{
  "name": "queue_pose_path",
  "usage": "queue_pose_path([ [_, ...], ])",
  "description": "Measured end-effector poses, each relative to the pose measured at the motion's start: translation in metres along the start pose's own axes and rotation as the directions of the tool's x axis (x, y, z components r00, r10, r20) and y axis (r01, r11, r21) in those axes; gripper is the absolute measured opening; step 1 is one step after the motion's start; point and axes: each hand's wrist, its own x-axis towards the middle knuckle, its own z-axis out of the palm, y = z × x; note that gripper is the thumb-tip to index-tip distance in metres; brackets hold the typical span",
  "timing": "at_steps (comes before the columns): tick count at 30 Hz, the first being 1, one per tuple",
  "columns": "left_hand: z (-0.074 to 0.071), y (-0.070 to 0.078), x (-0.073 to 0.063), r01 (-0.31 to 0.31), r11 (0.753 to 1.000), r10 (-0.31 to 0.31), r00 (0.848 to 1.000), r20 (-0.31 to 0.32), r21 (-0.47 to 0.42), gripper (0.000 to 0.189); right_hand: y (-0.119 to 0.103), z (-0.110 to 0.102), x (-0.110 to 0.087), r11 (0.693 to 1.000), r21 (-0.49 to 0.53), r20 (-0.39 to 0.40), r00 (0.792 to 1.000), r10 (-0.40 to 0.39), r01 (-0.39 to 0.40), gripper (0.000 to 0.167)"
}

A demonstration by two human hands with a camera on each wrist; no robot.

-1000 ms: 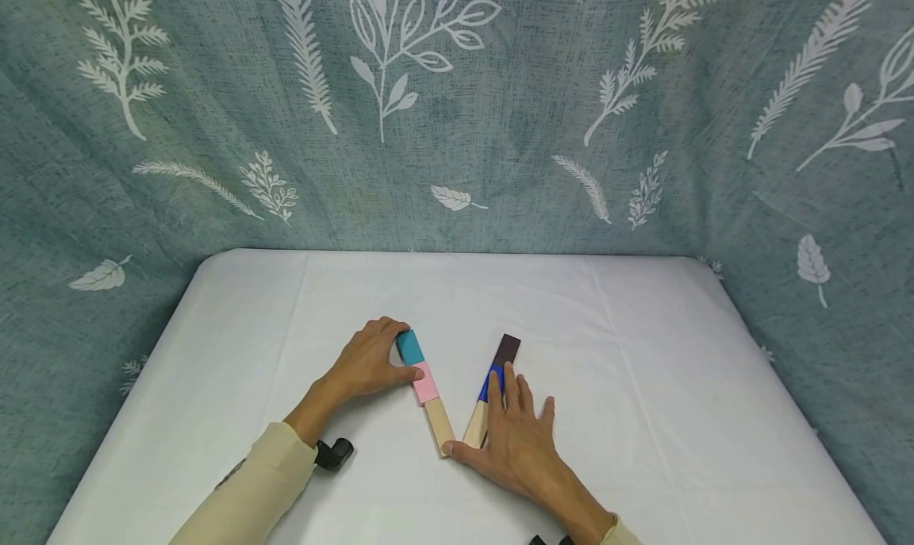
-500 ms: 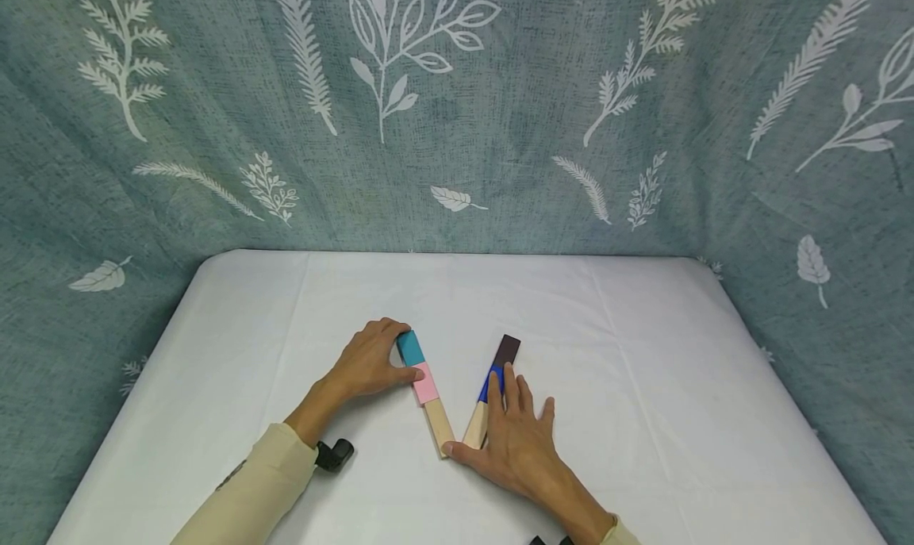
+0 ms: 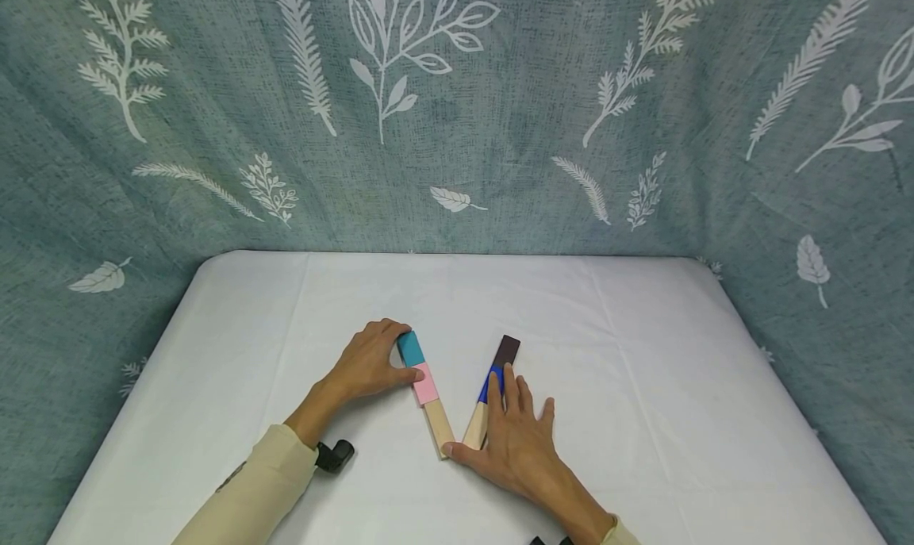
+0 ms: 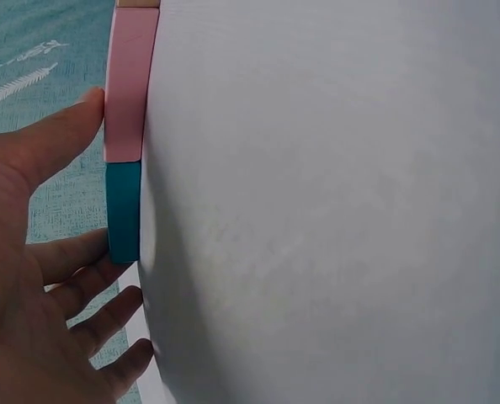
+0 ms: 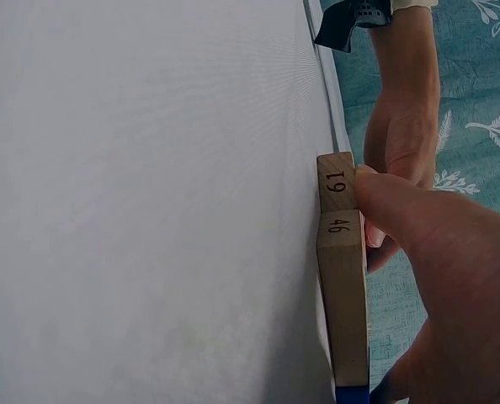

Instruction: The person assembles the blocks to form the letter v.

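Small wooden blocks lie end to end on the white cloth in two slanting rows that form a V. The left row has a teal block, a pink block and a plain wood block. My left hand touches the pink block with its thumb and the teal block's far end with its fingertips. The right row has a dark brown block, a partly covered blue block and another plain block. My right hand rests fingertips on the blue block, its thumb at the left plain block's near end.
A white cloth covers the table. Behind it hangs a green curtain with white leaf prints. A black wrist device sits at the left cuff. Printed digits show on the plain blocks' ends in the right wrist view.
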Motion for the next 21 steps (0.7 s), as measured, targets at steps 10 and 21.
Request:
queue_pose_path([
  [10, 0.001, -0.0002, -0.0001, 0.018, 1.0, -0.018, 1.0, 0.007, 0.004, 0.076, 0.0, -0.0007, -0.0004, 1.0, 0.005, -0.004, 1.0, -0.002, 0.002, 0.128],
  [21, 0.0016, -0.0005, -0.0002, 0.02, 1.0, -0.02, 1.0, 0.008, 0.0, 0.079, 0.0, 0.0006, 0.0002, 1.0, 0.002, -0.004, 1.0, 0.002, -0.002, 0.128],
])
